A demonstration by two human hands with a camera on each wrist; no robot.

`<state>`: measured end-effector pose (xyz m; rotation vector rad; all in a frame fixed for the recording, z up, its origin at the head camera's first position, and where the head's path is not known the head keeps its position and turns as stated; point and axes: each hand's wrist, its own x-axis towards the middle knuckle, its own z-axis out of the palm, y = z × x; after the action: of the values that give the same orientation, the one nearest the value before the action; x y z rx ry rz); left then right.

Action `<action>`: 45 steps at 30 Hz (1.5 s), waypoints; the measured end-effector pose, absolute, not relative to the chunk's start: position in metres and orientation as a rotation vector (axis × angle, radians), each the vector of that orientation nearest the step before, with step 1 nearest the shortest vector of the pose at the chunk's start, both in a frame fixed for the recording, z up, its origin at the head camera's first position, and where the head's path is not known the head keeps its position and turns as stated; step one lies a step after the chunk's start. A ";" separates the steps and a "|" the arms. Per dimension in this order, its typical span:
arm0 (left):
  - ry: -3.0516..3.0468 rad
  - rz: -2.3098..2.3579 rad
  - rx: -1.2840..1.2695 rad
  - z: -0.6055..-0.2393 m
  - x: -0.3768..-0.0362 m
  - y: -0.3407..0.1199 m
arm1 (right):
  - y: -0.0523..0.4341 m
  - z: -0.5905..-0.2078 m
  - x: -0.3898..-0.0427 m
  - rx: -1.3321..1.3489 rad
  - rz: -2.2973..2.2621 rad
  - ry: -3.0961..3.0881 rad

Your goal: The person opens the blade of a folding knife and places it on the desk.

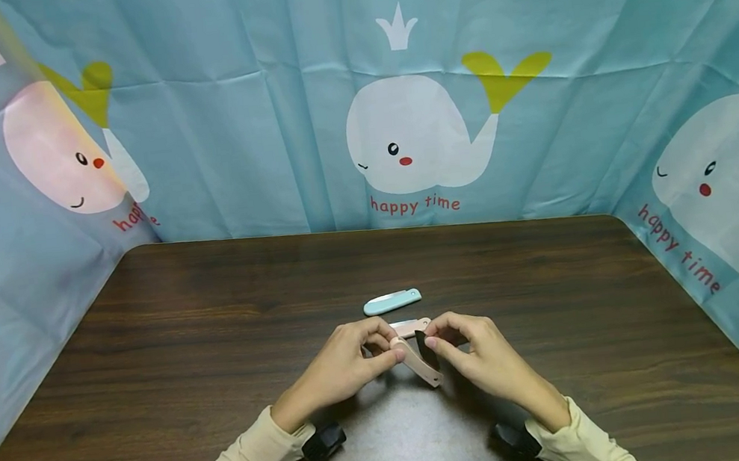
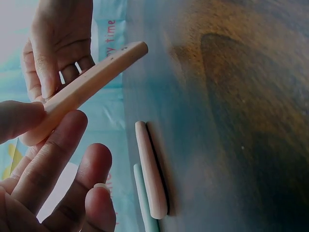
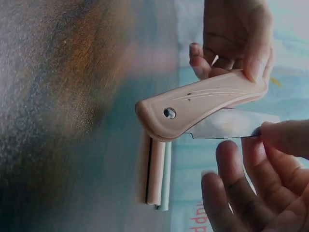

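Between the two hands is a folding knife with a pink handle (image 3: pixel 193 104), its metal blade (image 3: pixel 229 123) swung partly out of the handle. My left hand (image 1: pixel 343 361) pinches the end of the handle away from the pivot between thumb and fingers. With thumb and fingertips, my right hand (image 1: pixel 484 354) pinches the blade near its tip. The knife is held above the table, pivot end toward my body. Just behind it on the table lies a second pink folding knife (image 2: pixel 152 171), folded. Beyond that is a light blue folding knife (image 1: pixel 392 302), also folded.
The dark wooden table (image 1: pixel 218 336) spreads around the hands, with a bright reflection at its front. A blue curtain (image 1: pixel 233 155) with whale prints hangs along the back and sides. Black wrist cameras (image 1: pixel 324 441) sit at both sleeve cuffs.
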<state>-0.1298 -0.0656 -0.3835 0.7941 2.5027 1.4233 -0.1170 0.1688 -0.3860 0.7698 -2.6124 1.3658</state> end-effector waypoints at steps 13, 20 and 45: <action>2.471 1.391 0.840 -0.384 -0.126 -0.063 | 0.165 -0.388 -0.116 0.901 1.364 -2.524; 2.460 1.384 0.901 -0.385 -0.125 -0.062 | 0.163 -0.392 -0.116 0.962 1.300 -2.480; 2.357 1.526 0.812 -0.380 -0.139 -0.078 | 0.193 -0.380 -0.130 0.675 1.404 -2.599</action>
<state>-0.1387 -0.0782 -0.3796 0.8117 2.3565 1.5262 -0.1296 0.1925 -0.3800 0.6746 -2.5994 1.4042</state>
